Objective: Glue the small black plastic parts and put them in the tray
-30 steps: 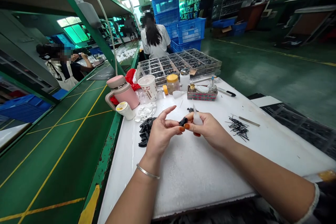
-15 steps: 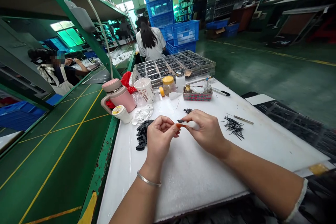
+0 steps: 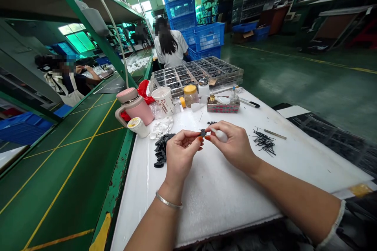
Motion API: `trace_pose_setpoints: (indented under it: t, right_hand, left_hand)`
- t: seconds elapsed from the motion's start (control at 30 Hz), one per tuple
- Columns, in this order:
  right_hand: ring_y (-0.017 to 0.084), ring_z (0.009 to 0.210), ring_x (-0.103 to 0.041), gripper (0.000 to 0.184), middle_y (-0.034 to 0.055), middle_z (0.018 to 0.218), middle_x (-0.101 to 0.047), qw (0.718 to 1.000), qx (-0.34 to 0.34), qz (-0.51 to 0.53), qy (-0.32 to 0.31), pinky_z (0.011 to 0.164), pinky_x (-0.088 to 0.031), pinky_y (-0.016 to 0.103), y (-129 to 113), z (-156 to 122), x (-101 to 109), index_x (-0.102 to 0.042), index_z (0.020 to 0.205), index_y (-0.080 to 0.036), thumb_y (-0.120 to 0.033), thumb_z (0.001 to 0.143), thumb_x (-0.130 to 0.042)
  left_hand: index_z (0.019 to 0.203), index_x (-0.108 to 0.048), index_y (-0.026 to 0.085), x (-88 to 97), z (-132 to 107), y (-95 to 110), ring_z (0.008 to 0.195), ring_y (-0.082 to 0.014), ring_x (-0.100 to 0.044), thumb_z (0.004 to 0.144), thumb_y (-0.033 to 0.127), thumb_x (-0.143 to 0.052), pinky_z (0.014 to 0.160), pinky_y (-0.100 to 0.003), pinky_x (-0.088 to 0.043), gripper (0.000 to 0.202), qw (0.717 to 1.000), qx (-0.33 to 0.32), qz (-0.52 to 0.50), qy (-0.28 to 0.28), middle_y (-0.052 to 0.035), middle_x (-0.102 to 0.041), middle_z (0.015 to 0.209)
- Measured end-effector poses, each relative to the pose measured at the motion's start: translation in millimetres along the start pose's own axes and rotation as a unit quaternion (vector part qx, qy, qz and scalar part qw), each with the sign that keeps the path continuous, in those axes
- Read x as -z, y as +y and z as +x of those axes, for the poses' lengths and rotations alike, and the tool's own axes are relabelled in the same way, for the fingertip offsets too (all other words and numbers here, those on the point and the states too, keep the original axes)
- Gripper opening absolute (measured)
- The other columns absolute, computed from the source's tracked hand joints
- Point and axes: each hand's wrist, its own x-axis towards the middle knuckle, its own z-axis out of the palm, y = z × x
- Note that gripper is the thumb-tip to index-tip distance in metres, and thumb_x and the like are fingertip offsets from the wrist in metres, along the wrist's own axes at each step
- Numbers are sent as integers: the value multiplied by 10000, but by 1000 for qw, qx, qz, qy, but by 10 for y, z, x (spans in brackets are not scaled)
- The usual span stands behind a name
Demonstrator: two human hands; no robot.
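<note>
My left hand [image 3: 183, 151] pinches a small black part [image 3: 203, 133] between thumb and fingertips; its exact kind is too small to make out. In my right hand [image 3: 234, 143] lies a small white squeeze bottle [image 3: 221, 136], partly covered by the fingers. The right thumb and forefinger meet close to the black part. Left of the left hand is a heap of black curved parts [image 3: 160, 153]. Behind the right fingers lie several small black pieces [image 3: 211, 123]. A pile of thin black rods [image 3: 264, 141] rests to the right, beside a slim metal tool [image 3: 275, 134].
A pink mug [image 3: 136, 106], a paper cup [image 3: 163, 100], a yellow-lidded jar [image 3: 190, 95] and a small box [image 3: 223, 104] stand along the back of the white board [image 3: 235, 208]. Behind them is a divided tray [image 3: 197, 71]. Two people sit farther off. A green conveyor [image 3: 64, 157] runs at left.
The right fingertips have shifted up slightly, and the black part now shows between both hands. The bottle in my right hand has tilted. The whole view has moved a little.
</note>
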Motion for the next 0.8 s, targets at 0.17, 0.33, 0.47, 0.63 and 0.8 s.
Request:
trace_pose_setpoints:
  t: [0.17,0.33,0.47,0.63,0.8]
  right_hand:
    - [135,620,-560,289,29,719,-639,964,-201,168,-50,526,-423,243,14,72,45,-677,919,-147,-384,754,-685]
    - [85,527,-462,322,7,626,-568,910,-263,293,-128,448,-339,205,29,76,24,-619,749,-131,-446,739,-682]
    - [70,490,-408,347,-28,547,-497,897,-268,329,-125,441,-306,203,52,59,7,-553,669,-140,-451,730,-693]
    - [67,473,-393,360,-36,530,-479,898,-264,340,-96,438,-288,208,89,102,85,-547,654,-140,-457,719,-705]
    - [66,444,-388,348,-33,507,-484,906,-239,349,12,431,-275,221,103,226,318,-530,621,-148,-409,687,-750]
  left_hand:
    - [813,-668,133,-6,7,-25,675,-153,-659,728,233,-711,592,-252,-558,139,1000,-18,-5,3,-44,-688,745]
    - [813,-674,132,-36,-2,-35,693,-159,-665,722,234,-721,613,-259,-559,144,1000,-21,-15,-18,-54,-703,774]
    - [809,-679,132,-49,-12,-36,679,-162,-664,711,236,-729,612,-266,-558,151,999,-11,-12,-28,-55,-700,766]
    - [860,-679,141,-40,11,-16,641,-154,-656,692,256,-745,585,-252,-548,214,1000,7,-20,-16,-42,-690,707]
    - [821,-666,137,78,70,-14,619,-121,-635,696,266,-745,554,-197,-520,197,997,1,-54,58,-36,-677,679]
